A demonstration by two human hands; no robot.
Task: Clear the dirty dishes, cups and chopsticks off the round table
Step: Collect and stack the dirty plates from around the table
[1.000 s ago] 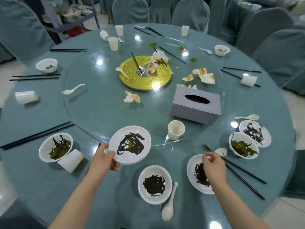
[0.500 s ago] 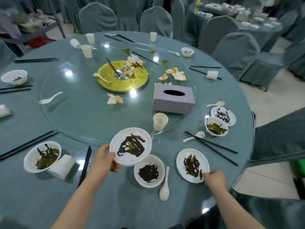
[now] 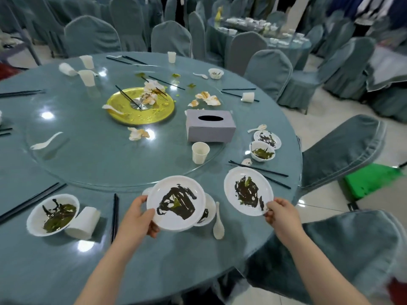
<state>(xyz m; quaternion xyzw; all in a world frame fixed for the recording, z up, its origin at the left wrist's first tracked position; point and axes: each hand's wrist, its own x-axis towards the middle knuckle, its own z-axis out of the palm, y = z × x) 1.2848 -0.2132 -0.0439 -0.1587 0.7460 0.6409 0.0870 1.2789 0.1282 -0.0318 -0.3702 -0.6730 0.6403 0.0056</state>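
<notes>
Both hands now hold dirty plates.
Right hand (image 3: 283, 214) pinches right plate (image 3: 248, 191), now lifted; left hand (image 3: 137, 219) still grips left plate (image 3: 176, 203) over bowl (image 3: 209, 213).

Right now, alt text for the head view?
The left hand and right hand each grip a dirty white plate, left plate, right plate, over a round table strewn with bowls, cups, chopsticks.

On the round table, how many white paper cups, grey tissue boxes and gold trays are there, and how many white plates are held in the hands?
white paper cups: 7
grey cardboard tissue box: 1
round gold tray: 1
white smeared plates, one in the left hand, one in the right hand: 2
Total: 11
</notes>
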